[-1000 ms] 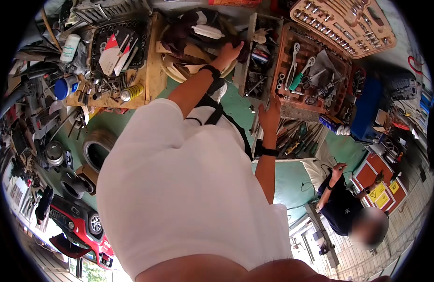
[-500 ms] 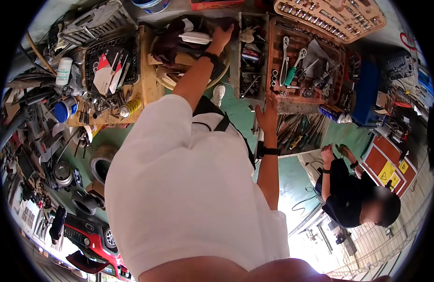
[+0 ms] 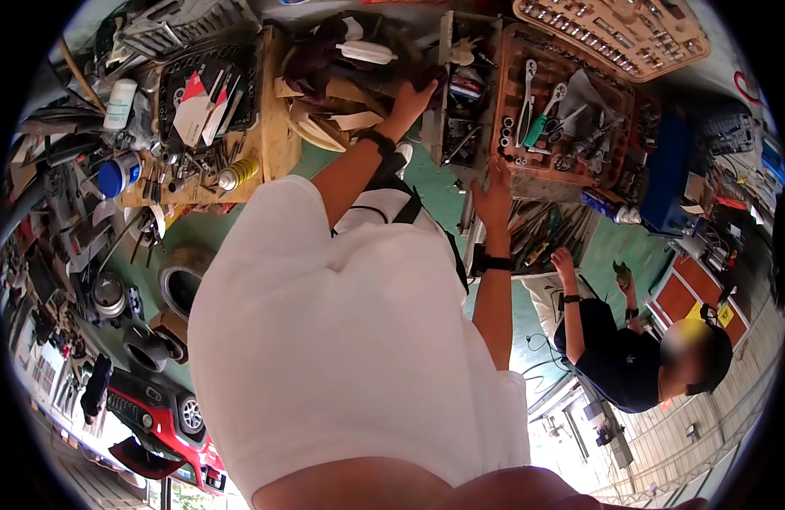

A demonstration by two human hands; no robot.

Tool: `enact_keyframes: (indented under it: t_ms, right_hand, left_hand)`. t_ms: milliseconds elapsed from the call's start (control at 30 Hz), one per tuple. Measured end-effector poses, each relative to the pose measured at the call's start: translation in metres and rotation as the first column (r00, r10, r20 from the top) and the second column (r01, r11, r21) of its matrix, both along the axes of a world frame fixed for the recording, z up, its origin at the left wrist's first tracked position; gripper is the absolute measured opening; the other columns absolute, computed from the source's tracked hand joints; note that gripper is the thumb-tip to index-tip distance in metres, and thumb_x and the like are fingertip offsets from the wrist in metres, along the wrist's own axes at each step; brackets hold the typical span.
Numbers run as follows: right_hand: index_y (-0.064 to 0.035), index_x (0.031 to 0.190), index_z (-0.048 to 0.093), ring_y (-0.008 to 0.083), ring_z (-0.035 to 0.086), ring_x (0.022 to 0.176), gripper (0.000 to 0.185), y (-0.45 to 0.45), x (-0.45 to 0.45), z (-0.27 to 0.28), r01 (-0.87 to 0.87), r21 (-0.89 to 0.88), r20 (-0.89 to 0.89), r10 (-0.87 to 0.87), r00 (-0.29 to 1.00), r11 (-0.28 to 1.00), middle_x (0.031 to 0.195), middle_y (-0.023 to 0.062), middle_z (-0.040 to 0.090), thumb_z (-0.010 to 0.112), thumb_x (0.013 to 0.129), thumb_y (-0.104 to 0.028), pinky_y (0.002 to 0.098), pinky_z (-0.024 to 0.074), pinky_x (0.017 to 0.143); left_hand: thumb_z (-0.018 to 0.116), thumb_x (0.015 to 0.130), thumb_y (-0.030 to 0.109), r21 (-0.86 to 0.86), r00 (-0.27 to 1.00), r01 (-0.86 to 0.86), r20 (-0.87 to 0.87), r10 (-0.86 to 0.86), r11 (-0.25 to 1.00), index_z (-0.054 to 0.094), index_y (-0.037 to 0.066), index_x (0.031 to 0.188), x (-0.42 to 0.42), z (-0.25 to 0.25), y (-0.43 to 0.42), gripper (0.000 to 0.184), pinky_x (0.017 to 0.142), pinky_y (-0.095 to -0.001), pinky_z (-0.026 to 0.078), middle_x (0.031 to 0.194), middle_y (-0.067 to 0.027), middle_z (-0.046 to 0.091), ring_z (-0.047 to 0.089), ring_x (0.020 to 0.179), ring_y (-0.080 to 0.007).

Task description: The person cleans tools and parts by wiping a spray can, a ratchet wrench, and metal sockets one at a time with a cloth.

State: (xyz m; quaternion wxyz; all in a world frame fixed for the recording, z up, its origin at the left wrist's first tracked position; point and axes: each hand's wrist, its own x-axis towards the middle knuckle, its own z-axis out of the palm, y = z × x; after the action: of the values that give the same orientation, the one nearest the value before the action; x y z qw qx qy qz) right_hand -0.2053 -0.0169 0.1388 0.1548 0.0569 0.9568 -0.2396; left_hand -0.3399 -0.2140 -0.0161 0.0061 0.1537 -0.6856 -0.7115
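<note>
My left hand (image 3: 410, 106) is closed on a dark maroon rag (image 3: 430, 78), at the right side of a round bin (image 3: 313, 136). More dark cloth (image 3: 308, 64), a white folded piece (image 3: 366, 53) and torn cardboard (image 3: 352, 96) fill that bin. My right hand (image 3: 494, 201) has its fingers stretched out, with the fingertips at the near edge of an orange socket-set case (image 3: 513, 174). In the case lie a ratchet (image 3: 527, 89), a green-handled ratchet (image 3: 539, 127) and loose sockets. Whether the right fingertips touch anything small cannot be made out.
A grey divided tray (image 3: 446, 85) stands between bin and case. Below the case is a drawer of screwdrivers (image 3: 552, 235). A wooden bench (image 3: 278, 102) on the left bears tools and a yellow spray can (image 3: 237, 174). A co-worker (image 3: 614, 348) stands at the right.
My left hand has moved toward me and slightly right with the dark rag. My right hand stays by the case edge. The co-worker's hands have moved apart.
</note>
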Motion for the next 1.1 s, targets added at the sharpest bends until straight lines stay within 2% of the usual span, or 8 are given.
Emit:
enact_keyframes:
  t_ms: [100,200,367,433,500,733,800,1100]
  right_hand:
    - [-0.0062,0.139,0.041,0.0374,0.043,0.127,0.062,0.002,0.002,-0.004,-0.005,-0.006,-0.004,0.005,1.000,1.000,0.143,0.0203,0.034,0.063,0.084,-0.025,0.0429,0.0446,0.096]
    - [-0.0078,0.141,0.040,0.0364,0.041,0.129,0.063,0.004,0.002,-0.010,-0.018,0.012,-0.012,0.018,1.000,1.000,0.145,0.0199,0.033,0.062,0.085,-0.026,0.0424,0.0434,0.098]
    - [-0.0071,0.142,0.039,0.0366,0.032,0.135,0.064,0.009,0.005,-0.020,-0.032,0.062,0.042,0.029,0.999,0.998,0.147,0.0201,0.030,0.063,0.086,-0.029,0.0444,0.0390,0.103]
    - [-0.0133,0.144,0.036,0.0348,0.047,0.125,0.066,0.016,0.009,-0.033,-0.137,0.185,-0.087,0.156,0.984,0.973,0.149,0.0147,0.027,0.062,0.086,-0.029,0.0415,0.0534,0.082]
    - [-0.0128,0.144,0.036,0.0347,0.046,0.125,0.066,0.020,0.010,-0.039,-0.143,0.185,-0.117,0.167,0.979,0.972,0.149,0.0146,0.027,0.062,0.086,-0.030,0.0419,0.0532,0.083]
    - [-0.0066,0.142,0.038,0.0368,0.036,0.132,0.069,0.002,0.008,-0.025,-0.030,0.133,-0.004,0.031,1.000,0.991,0.148,0.0180,0.029,0.063,0.085,-0.036,0.0466,0.0448,0.097]
    - [-0.0084,0.143,0.037,0.0360,0.040,0.130,0.070,0.000,0.008,-0.025,-0.049,0.157,-0.037,0.055,0.998,0.986,0.147,0.0166,0.029,0.064,0.083,-0.035,0.0453,0.0467,0.094]
    - [-0.0095,0.146,0.031,0.0360,0.041,0.129,0.074,0.016,0.014,-0.048,-0.176,0.232,-0.125,0.208,0.970,0.957,0.149,0.0159,0.026,0.063,0.084,-0.034,0.0467,0.0458,0.095]
  left_hand:
    - [0.067,0.084,0.038,0.049,1.000,-0.030,0.009,0.030,0.998,0.060,-0.005,0.103,-0.015,-0.005,0.002,0.048,0.081,-0.0402,0.048,0.097,-0.0243,0.065,0.061,0.093,-0.0373]
    - [0.062,0.084,0.049,-0.263,0.912,0.197,0.402,-0.078,0.944,0.060,-0.008,0.100,-0.019,-0.008,0.014,0.059,0.083,-0.0424,0.048,0.099,-0.0280,0.063,0.060,0.095,-0.0412]
    - [0.062,0.084,0.043,-0.483,0.972,0.236,0.131,-0.197,0.843,0.059,-0.002,0.103,0.006,-0.054,0.029,0.049,0.078,-0.0478,0.047,0.094,-0.0259,0.063,0.060,0.090,-0.0433]
    - [0.064,0.085,0.037,-0.549,0.978,0.179,0.010,-0.208,0.816,0.058,0.003,0.110,0.018,-0.045,0.024,0.042,0.075,-0.0484,0.048,0.092,-0.0231,0.064,0.061,0.087,-0.0422]
    - [0.065,0.084,0.036,-0.268,0.956,0.276,0.174,-0.236,0.923,0.057,0.004,0.115,0.034,-0.015,0.018,0.045,0.079,-0.0483,0.047,0.097,-0.0234,0.064,0.059,0.094,-0.0427]
    - [0.066,0.083,0.036,-0.233,0.895,0.410,0.290,-0.339,0.882,0.056,0.004,0.118,0.070,-0.022,0.019,0.048,0.086,-0.0472,0.044,0.106,-0.0242,0.062,0.055,0.105,-0.0433]
    - [0.060,0.086,0.042,-0.224,0.932,0.343,0.205,-0.300,0.912,0.063,-0.006,0.095,0.084,-0.023,0.022,0.049,0.072,-0.0494,0.049,0.085,-0.0272,0.063,0.061,0.083,-0.0419]
    - [0.063,0.083,0.046,-0.181,0.916,0.372,0.230,-0.328,0.911,0.063,-0.006,0.089,0.137,-0.049,0.032,0.052,0.066,-0.0482,0.047,0.078,-0.0262,0.064,0.062,0.077,-0.0409]
